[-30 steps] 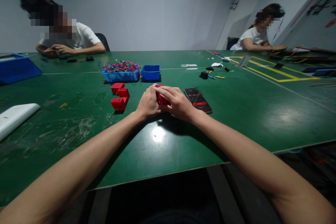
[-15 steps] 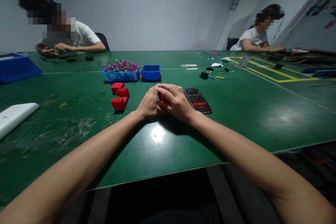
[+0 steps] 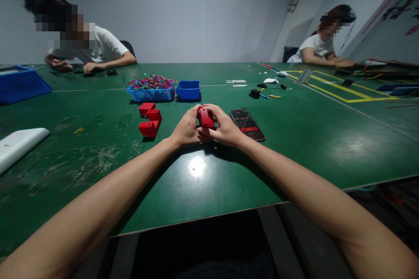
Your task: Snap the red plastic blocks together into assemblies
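Between left hand [image 3: 186, 129] and right hand [image 3: 227, 130]: red piece [image 3: 206, 118], grasped by both, not yet set down. Left of them, red blocks [image 3: 149, 129] lie unheld.

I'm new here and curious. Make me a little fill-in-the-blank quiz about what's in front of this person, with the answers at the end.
1. The block held between the left hand and the right hand is coloured ____.
2. The smartphone lies on the ____ side of the right hand.
3. The tangle of wires sits in a tray coloured ____.
4. The main colour of the tabletop is ____.

Missing words: red; right; blue; green.
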Demonstrator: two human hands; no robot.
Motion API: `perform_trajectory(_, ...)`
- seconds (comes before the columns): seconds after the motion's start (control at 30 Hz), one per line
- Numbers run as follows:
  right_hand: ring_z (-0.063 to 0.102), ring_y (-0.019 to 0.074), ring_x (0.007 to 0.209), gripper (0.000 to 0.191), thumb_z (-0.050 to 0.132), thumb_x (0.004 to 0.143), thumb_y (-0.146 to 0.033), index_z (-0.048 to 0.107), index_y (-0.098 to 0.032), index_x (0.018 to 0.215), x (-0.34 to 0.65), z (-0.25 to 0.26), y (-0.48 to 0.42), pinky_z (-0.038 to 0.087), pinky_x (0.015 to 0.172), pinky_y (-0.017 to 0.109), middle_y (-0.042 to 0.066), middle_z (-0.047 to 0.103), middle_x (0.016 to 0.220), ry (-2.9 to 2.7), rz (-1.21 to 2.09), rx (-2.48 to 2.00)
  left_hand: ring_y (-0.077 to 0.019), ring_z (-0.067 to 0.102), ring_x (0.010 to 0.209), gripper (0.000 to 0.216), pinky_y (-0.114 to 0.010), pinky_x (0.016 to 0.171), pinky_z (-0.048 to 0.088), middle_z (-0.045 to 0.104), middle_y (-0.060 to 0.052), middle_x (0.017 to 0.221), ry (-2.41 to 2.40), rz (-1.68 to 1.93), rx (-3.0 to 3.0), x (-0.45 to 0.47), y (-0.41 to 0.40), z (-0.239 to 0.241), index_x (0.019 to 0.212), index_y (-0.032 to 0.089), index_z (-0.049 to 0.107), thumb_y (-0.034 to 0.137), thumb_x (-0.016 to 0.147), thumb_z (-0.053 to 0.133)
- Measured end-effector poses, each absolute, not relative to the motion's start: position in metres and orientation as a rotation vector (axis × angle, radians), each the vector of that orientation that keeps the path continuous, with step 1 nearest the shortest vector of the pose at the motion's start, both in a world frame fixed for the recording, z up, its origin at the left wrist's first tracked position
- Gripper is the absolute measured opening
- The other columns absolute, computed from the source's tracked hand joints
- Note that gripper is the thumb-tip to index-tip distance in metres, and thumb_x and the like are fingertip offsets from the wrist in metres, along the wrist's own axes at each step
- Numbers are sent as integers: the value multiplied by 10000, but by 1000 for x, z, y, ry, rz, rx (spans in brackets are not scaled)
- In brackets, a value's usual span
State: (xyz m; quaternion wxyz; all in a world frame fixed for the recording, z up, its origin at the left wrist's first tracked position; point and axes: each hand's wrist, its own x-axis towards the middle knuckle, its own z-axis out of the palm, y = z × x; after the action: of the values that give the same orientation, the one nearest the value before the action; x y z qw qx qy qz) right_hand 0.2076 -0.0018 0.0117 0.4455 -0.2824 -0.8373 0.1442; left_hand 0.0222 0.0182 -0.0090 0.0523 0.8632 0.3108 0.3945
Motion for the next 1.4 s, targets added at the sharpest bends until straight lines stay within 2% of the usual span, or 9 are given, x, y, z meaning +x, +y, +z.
perform_trajectory(0.2,522,289,1249,580,729,760,-470,513,-206,1229,206,12,-5,449,1046,459,178,528,1313,-2039,332,-693,-364,531,1208,909,-509,1041,438,492,-242,1313,894,1213,2667,22,19,-9,1363,82,297,391,626,730)
perform_trajectory(0.33,558,272,1180,583,732,747,-486,512,-211,1212,205,13,-3,454,1029,446,149,572,1250,-2015,350,-696,-350,520,1233,933,-507,1062,427,481,-222,1341,943,1195,2648,21,19,-11,1387,118,278,379,622,744)
perform_trajectory(0.8,578,231,1028,566,794,657,-468,555,-196,1092,209,18,1,457,945,384,76,590,1086,-1972,584,-768,-363,480,1297,1040,-519,1098,409,445,-236,1382,892,1170,2599,25,13,-7,1415,126,256,495,624,822)
perform_trajectory(0.97,575,223,1007,546,795,653,-460,560,-214,1081,207,17,-1,455,932,379,65,593,1086,-1954,524,-781,-368,481,1278,1127,-500,1074,422,436,-203,1383,791,1141,2374,23,15,-4,1389,168,304,562,496,867)
perform_trajectory(1.07,579,223,999,508,779,672,-453,559,-210,1060,207,17,-3,460,914,377,66,597,1067,-1952,503,-773,-303,572,1156,880,-441,977,486,486,-160,1347,718,1096,2102,21,14,-2,1349,203,345,654,682,699)
perform_trajectory(1.13,580,226,1012,491,771,685,-444,556,-211,1059,207,17,-3,465,910,377,72,599,1079,-1954,497,-767,-243,625,1031,682,-391,892,515,546,-129,1278,728,1076,1918,22,14,0,1307,215,368,628,804,572)
perform_trajectory(1.27,579,232,1038,481,762,700,-427,553,-225,1083,208,18,-4,479,897,375,79,597,1117,-1958,464,-779,-204,657,876,621,-344,796,522,645,-74,1077,757,1049,1624,28,13,3,1233,217,396,522,756,651)
perform_trajectory(1.4,589,225,1012,496,769,699,-426,560,-210,1094,209,16,-3,478,905,371,78,604,1090,-1968,446,-790,-206,671,852,607,-349,789,512,663,-45,994,718,1037,1483,32,12,5,1212,217,405,466,732,680)
